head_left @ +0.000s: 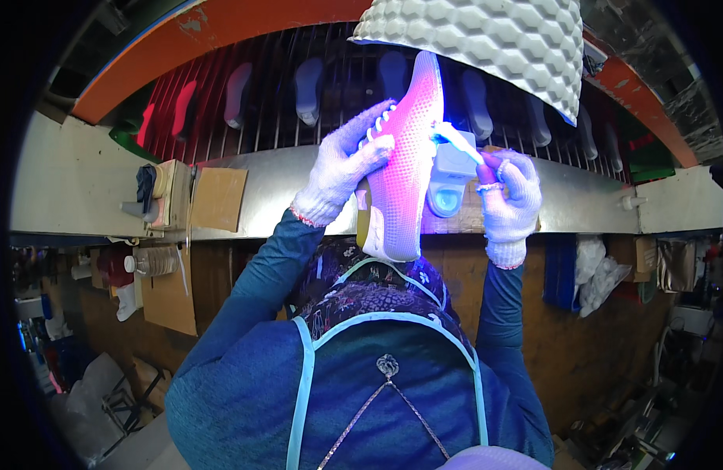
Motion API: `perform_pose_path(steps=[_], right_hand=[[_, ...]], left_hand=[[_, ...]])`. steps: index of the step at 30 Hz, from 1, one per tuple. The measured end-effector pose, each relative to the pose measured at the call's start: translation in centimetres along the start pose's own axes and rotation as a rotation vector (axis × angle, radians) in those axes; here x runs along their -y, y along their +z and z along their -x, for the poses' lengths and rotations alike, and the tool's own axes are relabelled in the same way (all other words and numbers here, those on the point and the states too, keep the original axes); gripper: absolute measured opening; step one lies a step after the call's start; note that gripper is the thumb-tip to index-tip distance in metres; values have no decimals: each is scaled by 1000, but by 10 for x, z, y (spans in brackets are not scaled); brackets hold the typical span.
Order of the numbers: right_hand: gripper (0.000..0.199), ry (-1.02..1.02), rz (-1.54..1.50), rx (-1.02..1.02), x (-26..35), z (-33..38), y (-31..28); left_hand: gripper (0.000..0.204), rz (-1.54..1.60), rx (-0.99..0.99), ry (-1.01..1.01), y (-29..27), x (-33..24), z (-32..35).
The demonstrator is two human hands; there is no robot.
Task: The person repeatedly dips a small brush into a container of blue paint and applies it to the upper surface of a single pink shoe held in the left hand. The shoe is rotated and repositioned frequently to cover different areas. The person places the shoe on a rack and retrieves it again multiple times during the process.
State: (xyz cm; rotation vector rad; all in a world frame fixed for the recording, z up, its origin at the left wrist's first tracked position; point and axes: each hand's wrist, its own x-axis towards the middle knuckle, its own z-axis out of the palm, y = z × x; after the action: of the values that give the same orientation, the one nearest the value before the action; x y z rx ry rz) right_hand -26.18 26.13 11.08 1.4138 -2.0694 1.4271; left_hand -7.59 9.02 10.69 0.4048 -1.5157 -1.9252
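Note:
My left hand (347,166), in a white knit glove, is closed round the laced side of a shoe upper (406,157). The upper stands toe away from me, tilted on its side, and glows pink and violet under the light. A yellowish last (364,215) shows at its heel end. Between the bare fingertips of my gloved right hand (509,196) is a white-handled brush (461,144). Its tip meets the lower edge of the upper; the bristles are washed out by glare. Behind the brush, a white cup-like container (446,200) sits on the metal ledge.
Beyond the ledge (275,168), a wire rack (283,125) carries several soles (307,90). A white dimpled sheet (487,47) hangs over the rack. At left are a cardboard piece (218,199) and a clear bottle (152,262); plastic bags (604,282) hang at right.

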Motion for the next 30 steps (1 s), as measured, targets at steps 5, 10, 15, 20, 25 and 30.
perform_pose_path(steps=[5,10,15,20,25,30], right_hand=[[23,-11,54,29,5,6,-3],[21,-114,126,56,11,10,-6],[22,-148,169,112,18,12,-9],[21,-171,175,124,22,13,-10],[18,-138,159,173,27,17,-13],[18,-122,6,216,19,20,-15]], left_hand=[[58,6,1,7,-2,-2,-5],[58,-56,-7,34,-7,-3,-10],[58,-62,-10,3,-12,-7,-15],[58,-62,9,54,-14,-10,-21],[57,-78,5,48,-19,-9,-26],[54,-21,15,-2,-23,-4,-32]])
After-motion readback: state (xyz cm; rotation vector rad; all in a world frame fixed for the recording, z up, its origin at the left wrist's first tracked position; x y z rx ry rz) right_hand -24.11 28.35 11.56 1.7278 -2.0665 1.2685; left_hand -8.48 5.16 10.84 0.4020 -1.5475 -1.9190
